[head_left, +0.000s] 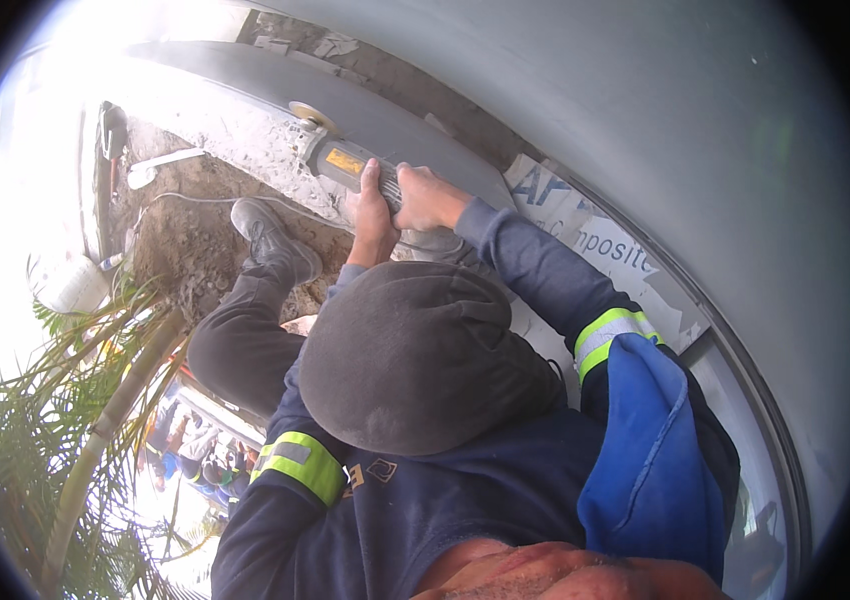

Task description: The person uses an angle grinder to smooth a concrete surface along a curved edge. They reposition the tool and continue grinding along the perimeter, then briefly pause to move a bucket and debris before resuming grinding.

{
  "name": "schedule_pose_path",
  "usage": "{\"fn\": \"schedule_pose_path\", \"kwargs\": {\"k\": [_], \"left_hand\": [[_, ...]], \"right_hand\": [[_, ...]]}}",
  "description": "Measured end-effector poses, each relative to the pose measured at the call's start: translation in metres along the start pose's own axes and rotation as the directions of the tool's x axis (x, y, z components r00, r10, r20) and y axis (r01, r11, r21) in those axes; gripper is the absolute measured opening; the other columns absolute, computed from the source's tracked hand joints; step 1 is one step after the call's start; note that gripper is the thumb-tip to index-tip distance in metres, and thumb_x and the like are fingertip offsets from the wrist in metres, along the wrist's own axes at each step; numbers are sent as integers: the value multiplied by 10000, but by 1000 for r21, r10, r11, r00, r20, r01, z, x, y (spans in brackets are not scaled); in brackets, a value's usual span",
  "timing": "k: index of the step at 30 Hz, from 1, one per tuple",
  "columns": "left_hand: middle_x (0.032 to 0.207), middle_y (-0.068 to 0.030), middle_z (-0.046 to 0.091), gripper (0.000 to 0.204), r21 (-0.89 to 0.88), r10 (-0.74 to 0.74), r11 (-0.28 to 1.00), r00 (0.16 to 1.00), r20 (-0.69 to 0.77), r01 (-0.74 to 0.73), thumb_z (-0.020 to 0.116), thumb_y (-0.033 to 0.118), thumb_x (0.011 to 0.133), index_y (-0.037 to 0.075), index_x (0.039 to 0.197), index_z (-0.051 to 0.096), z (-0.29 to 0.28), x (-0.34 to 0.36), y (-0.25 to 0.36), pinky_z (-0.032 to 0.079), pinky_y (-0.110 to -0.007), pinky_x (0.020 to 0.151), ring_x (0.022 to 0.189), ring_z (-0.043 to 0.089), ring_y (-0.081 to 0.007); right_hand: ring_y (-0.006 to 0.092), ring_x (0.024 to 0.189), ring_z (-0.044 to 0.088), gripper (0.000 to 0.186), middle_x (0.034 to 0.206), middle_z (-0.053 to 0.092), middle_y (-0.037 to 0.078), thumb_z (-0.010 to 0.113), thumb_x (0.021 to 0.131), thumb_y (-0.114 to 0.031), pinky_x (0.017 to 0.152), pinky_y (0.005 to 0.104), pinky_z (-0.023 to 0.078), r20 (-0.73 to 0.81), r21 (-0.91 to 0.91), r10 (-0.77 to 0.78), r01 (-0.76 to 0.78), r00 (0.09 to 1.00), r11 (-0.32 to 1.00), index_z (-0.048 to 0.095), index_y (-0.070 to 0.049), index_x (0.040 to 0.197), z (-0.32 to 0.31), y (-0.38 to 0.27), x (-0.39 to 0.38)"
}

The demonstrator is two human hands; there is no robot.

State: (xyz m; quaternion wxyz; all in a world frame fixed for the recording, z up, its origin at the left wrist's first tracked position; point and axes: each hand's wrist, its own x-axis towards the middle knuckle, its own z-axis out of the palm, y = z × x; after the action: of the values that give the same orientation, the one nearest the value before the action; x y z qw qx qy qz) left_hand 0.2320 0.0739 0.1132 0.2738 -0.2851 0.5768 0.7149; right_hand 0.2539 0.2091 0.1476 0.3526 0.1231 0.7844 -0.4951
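Observation:
Both of my hands are wrapped round the grey body of an angle grinder (345, 163). My left hand (373, 212) grips it from the near left side, thumb along the top. Close beside it, my right hand (428, 197) is closed round the rear of the body. The round disc (312, 115) at the grinder's far end sits by the edge of a long grey panel (400, 120); I cannot tell whether they touch. Below that edge runs a rough, pale concrete surface (220, 135). My bent knee (415, 360) rises between my forearms.
My dusty boot (270, 240) stands on bare soil (180, 260), near a thin pale cable (285, 203). A printed white sheet (585, 240) lies to the right, beside a large curved grey surface (705, 130). Palm fronds (35, 430) fill the lower left. Blue cloth (645, 450) hangs at my right arm.

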Motion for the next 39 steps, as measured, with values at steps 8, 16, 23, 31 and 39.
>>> {"fn": "schedule_pose_path", "kwargs": {"k": [8,16,23,31,39], "left_hand": [[1035,-69,650,352,-9,35,999,997,-68,-35,667,281,1020,40,1254,563,20,-40,-22,569,-347,804,900,670,-177],[1064,-73,641,401,12,34,999,996,-80,-33,674,268,1016,17,1298,539,22,-39,-20,563,-343,807,907,658,-172],[1054,-71,650,354,4,39,999,998,-54,-39,653,271,1033,25,1271,564,9,-20,-22,565,-345,813,921,661,-168],[1040,-61,657,303,-39,5,999,999,-31,-6,632,276,1045,32,1219,593,0,-7,-19,569,-346,806,923,665,-171],[998,-69,668,338,-4,-43,999,997,-65,43,637,318,1039,26,1204,600,-3,4,-3,580,-358,790,873,682,-185]], "right_hand": [[471,1097,700,519,1086,708,348,819,726,-126,937,489,584,-19,19,41,-40,999,999,582,91,1134,-5,15,-44],[482,1084,696,494,1076,706,348,812,734,-122,932,500,582,-30,20,33,-32,999,999,581,87,1117,-6,17,-42],[501,1103,678,512,1100,690,366,826,735,-155,934,509,568,-17,28,15,-14,1000,1000,573,92,1106,0,19,-24],[462,1099,705,529,1107,706,349,804,734,-123,930,493,588,2,9,47,-47,999,999,586,108,1157,2,9,-14],[467,1050,719,550,1062,707,362,834,704,-151,894,485,589,-15,-8,-5,5,1000,1000,602,118,1124,2,3,1]]}}
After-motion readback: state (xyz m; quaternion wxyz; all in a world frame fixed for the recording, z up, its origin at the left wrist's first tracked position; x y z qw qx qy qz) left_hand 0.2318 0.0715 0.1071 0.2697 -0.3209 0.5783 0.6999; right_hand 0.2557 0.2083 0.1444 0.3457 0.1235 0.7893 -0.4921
